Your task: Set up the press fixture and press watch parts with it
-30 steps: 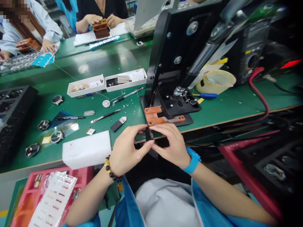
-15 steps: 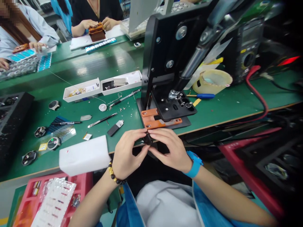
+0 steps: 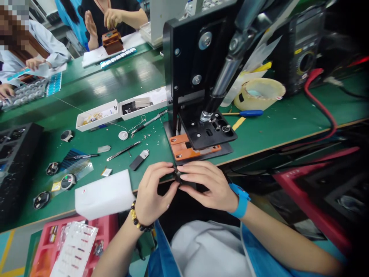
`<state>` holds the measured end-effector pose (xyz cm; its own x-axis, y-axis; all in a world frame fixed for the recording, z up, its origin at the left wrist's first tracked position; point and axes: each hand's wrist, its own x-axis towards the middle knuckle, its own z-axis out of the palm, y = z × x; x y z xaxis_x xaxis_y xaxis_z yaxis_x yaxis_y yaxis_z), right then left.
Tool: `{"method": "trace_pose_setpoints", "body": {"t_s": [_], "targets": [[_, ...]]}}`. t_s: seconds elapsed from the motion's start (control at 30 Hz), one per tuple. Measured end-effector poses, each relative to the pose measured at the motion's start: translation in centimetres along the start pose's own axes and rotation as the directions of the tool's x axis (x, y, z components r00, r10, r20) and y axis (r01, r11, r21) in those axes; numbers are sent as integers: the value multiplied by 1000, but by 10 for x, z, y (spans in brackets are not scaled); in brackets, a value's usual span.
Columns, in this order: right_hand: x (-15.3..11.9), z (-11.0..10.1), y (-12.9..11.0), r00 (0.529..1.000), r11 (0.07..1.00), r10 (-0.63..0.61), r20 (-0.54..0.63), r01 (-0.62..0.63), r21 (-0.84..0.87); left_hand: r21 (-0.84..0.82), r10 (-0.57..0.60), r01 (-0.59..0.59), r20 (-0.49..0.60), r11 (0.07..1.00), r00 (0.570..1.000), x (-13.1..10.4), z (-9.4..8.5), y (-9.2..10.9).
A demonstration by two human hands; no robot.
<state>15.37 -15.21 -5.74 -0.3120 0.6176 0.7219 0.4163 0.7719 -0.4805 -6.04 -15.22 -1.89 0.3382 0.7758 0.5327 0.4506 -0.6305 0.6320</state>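
Note:
Between my two hands, at the table's front edge, is a small dark round part (image 3: 178, 176), mostly covered by fingers, so its exact kind cannot be made out. My left hand (image 3: 152, 190) pinches it from the left with thumb and fingertips. From the right, the fingertips of my right hand (image 3: 208, 185) close on it too. Just beyond them stands a black lever press (image 3: 184, 57) with an orange fixture (image 3: 181, 145) on its base. Left of my left hand lies a white foam block (image 3: 103, 192); a dark grey flat piece (image 3: 138, 160) is behind it.
Tweezers (image 3: 123, 151), a pen (image 3: 148, 122), several watch cases (image 3: 68, 181) and white boxes (image 3: 98, 114) lie on the green table. A blue screwdriver (image 3: 251, 113) and tape roll (image 3: 259, 96) are right of the press. Below left is a red tray (image 3: 47, 246). Two co-workers sit opposite.
My view has shifted slightly. Both hands still hold the dark part, and the right hand's fingers have shifted a little on it. Across the table, a co-worker's hands have lifted off a brown fixture.

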Motion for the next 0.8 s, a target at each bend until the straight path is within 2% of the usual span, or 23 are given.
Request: {"method": "trace_pose_setpoints", "body": {"t_s": [0.17, 0.33, 0.57, 0.63, 0.7, 0.77, 0.8], "targets": [[2, -1, -1, 1000, 1000, 4, -23, -3, 29, -4, 17, -17, -37, 1000, 999, -1, 4, -2], [4, 2, -4, 998, 999, 30, -55, -29, 19, -10, 131, -132, -94, 991, 987, -5, 12, -8], [10, 5, -17, 982, 982, 184, -37, -185, -32, 69, 237, -231, -107, 971, 966, -4, 14, -12], [13, 4, -24, 951, 952, 306, -43, -304, 34, 72, 222, -215, -120, 974, 968, -5, 13, -11], [19, 1, -32, 879, 858, 476, -25, -458, 232, 26, 157, -154, -152, 988, 976, -6, 13, -7], [25, -3, -38, 790, 668, 607, 90, -567, 482, -68, 65, -78, -178, 995, 982, -8, 16, -3], [28, -5, -40, 755, 555, 632, 174, -598, 578, -122, 26, -49, -181, 991, 983, -9, 17, 0]]}}
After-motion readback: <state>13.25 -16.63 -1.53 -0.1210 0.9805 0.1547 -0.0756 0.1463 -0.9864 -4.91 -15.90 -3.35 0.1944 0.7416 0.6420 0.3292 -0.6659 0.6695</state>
